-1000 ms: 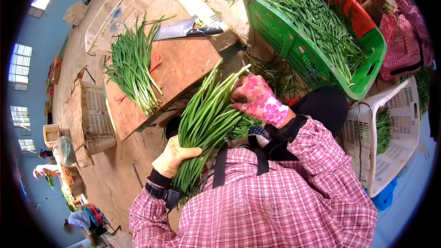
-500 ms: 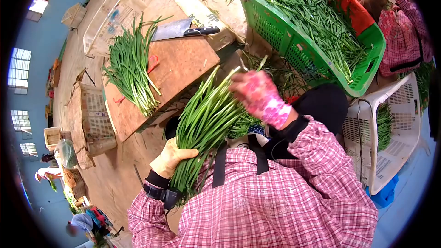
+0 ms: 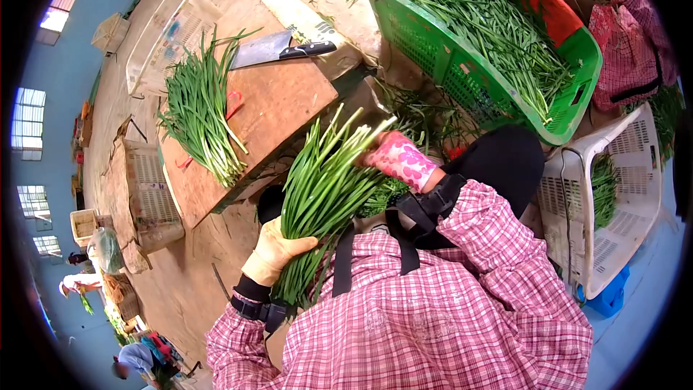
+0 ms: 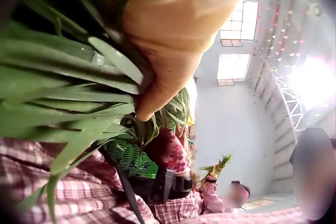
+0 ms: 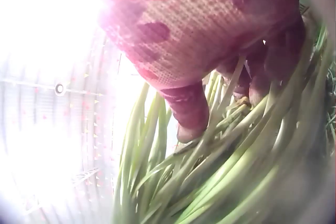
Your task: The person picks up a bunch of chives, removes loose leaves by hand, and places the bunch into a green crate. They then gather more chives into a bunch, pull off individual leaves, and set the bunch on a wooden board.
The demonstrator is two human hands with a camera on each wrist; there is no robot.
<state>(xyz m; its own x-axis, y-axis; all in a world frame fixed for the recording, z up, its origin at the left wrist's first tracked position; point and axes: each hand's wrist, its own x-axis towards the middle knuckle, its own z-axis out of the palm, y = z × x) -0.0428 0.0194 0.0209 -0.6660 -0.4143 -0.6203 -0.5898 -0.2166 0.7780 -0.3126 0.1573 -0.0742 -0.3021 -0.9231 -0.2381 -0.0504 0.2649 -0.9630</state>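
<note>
A thick bundle of garlic chives point(image 3: 325, 188) lies over the person's lap, its pale stem ends pointing up and away. The left hand point(image 3: 274, 251), in a cream glove, grips the leafy lower part with the thumb across the top. At the stem ends is the right hand point(image 3: 404, 159), in a pink flowered glove with bare fingertips. Its thumb point(image 5: 191, 116) and fingers point(image 5: 257, 79) curl in among the stalks and pinch some of them. Another bunch of chives point(image 3: 206, 108) lies on a brown board point(image 3: 285, 101), beside a cleaver point(image 3: 263, 49).
A green crate point(image 3: 462, 65) full of loose chives stands at the front right. A white crate point(image 3: 577, 260) is by the right elbow. Red ties point(image 3: 234, 103) lie on the board. Another white crate point(image 3: 173, 32) stands beyond it. Other people are farther off.
The right hand drew back from the stem ends, blurred in motion, then came in among the stalks again. The left hand keeps its grip. The head view has shifted slightly.
</note>
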